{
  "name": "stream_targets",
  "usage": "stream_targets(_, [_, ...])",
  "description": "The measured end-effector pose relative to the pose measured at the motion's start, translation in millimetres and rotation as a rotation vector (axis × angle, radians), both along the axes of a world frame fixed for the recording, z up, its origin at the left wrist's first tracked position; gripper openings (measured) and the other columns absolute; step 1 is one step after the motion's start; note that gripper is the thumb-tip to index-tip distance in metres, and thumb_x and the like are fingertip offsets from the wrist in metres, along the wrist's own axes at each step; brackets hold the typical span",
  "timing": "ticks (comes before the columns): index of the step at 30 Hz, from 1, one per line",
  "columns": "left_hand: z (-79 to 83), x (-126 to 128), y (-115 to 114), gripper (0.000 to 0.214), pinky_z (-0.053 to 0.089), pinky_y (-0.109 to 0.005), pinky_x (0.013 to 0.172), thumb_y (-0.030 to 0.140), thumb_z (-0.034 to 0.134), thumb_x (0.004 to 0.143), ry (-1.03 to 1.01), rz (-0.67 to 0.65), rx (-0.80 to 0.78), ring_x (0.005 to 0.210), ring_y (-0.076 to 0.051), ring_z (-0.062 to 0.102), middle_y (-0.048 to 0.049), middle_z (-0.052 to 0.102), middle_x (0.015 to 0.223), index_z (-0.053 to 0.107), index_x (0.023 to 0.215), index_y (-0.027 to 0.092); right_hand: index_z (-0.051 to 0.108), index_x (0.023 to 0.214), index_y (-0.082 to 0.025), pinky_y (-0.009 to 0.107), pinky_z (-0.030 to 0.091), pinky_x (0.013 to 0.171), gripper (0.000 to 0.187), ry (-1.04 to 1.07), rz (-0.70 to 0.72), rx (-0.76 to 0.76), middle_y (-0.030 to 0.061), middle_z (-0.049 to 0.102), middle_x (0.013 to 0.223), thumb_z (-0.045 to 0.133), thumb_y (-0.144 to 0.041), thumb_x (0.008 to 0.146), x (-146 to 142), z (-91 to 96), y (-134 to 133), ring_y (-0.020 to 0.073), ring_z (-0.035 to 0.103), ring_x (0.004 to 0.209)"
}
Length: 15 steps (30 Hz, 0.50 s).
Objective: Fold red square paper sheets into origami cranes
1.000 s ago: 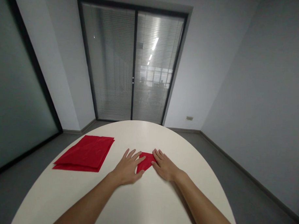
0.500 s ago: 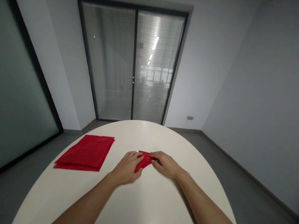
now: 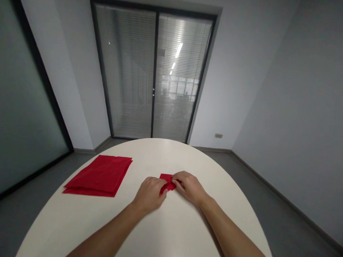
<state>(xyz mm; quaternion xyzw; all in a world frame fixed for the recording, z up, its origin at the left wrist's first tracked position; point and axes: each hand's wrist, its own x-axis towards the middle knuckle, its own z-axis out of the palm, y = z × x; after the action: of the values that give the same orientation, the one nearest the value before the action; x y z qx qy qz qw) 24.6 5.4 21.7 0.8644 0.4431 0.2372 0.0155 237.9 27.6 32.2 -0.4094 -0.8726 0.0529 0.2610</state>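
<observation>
A small folded piece of red paper (image 3: pixel 166 177), possibly thin cloth, lies at the middle of the white table (image 3: pixel 190 234). My left hand (image 3: pixel 150 193) closes on its near left side, with thumb and fingers drawn together at the edge. On the right side, my right hand (image 3: pixel 188 187) pinches the piece between thumb and bent fingers. The fingertips of both hands cover part of it. Its folds are partly hidden.
Left of my hands lies a stack of larger red sheets (image 3: pixel 99 176), slightly offset at the edges. The table's rounded edge curves around both arms. Beyond it stand a glass door with blinds (image 3: pixel 128 74) and a grey wall (image 3: pixel 301 121).
My left hand has shifted slightly right, and its fingers have curled in from lying flatter. My right fingers have bent into a pinch. The red stack stays in place.
</observation>
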Motion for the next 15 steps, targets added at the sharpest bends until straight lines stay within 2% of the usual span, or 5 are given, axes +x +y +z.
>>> stream_targets(6, [5.9,5,-3,0.021,0.049,-0.035,0.079,0.022,0.05,0.095,0.087,0.162,0.012,0.087,-0.024,0.067,-0.0062,0.074,0.091,0.07,0.098,0.022,0.069,0.103,-0.023,0.034,0.049,0.091,0.02,0.024,0.042,0.037,0.0057,0.072,0.104,0.05,-0.022,0.099,-6,2.2,-4,0.02,0.064,0.099])
stream_targets(9, [5.3,4,-2,0.025,0.05,-0.033,0.077,0.021,0.047,0.097,0.08,0.224,-0.002,0.088,-0.023,0.069,-0.0058,0.075,0.094,0.07,0.105,0.024,0.066,0.113,-0.024,0.037,0.047,0.098,0.021,0.123,-0.036,0.022,0.0066,0.069,0.117,0.058,-0.023,0.093,-7,-2.1,-4,0.0224,0.061,0.111])
stream_targets(12, [3.6,3,0,0.028,0.051,-0.032,0.078,0.02,0.046,0.097,0.053,0.271,-0.02,0.093,-0.023,0.07,-0.0052,0.076,0.102,0.068,0.114,0.025,0.053,0.133,-0.023,0.04,0.05,0.094,0.053,0.369,-0.259,-0.077,0.0101,0.062,0.129,0.07,-0.029,0.083,-13,-11.2,-3,0.0239,0.063,0.107])
stream_targets(13, [3.2,2,1,0.029,0.051,-0.032,0.079,0.019,0.046,0.097,0.043,0.28,-0.028,0.094,-0.022,0.07,-0.005,0.075,0.105,0.067,0.116,0.025,0.047,0.137,-0.022,0.039,0.053,0.088,0.061,0.463,-0.325,-0.147,0.0105,0.064,0.124,0.071,-0.031,0.081,-15,-14.7,-3,0.0226,0.066,0.098])
stream_targets(15, [2.9,2,2,0.03,0.051,-0.031,0.08,0.018,0.047,0.096,0.021,0.289,-0.043,0.098,-0.021,0.07,-0.0046,0.075,0.11,0.065,0.119,0.025,0.038,0.143,-0.018,0.035,0.055,0.073,0.073,0.598,-0.366,-0.317,0.0058,0.07,0.097,0.072,-0.035,0.08,-22,-20.9,-2,0.0197,0.066,0.077])
